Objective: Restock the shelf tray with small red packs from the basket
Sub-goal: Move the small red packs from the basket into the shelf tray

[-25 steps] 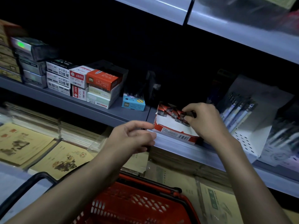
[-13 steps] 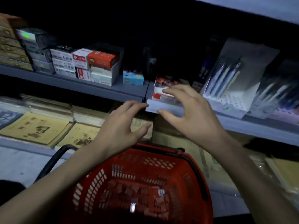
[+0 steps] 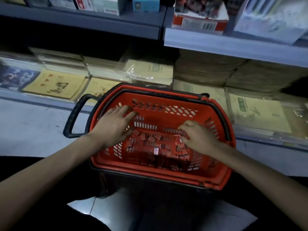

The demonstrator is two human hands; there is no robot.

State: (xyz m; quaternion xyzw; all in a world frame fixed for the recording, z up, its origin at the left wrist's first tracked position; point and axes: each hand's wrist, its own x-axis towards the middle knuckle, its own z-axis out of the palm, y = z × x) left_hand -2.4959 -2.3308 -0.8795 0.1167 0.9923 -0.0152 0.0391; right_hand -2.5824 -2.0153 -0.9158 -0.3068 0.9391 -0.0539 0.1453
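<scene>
A red plastic basket (image 3: pixel 160 172) with black handles stands on the floor below me, its bottom covered with several small red packs (image 3: pixel 155 144). My left hand (image 3: pixel 115 125) hovers over the basket's left side with fingers spread and nothing in it. My right hand (image 3: pixel 196 135) reaches down at the right side, fingers curled into the pile, pinching small red packs. The red-and-white shelf tray (image 3: pixel 198 22) sits on the upper shelf at the top of the view, with a few packs inside.
The grey shelf edge (image 3: pixel 233 45) runs above the basket. Stacks of yellow notebooks (image 3: pixel 56 84) fill the lower shelf behind the basket. Boxes and a blue box (image 3: pixel 145 4) stand on the upper shelf to the left; pen displays are at the right.
The view has tilted down from the shelf to the basket. Both hands dropped from the tray into the basket; my right hand now closes on packs.
</scene>
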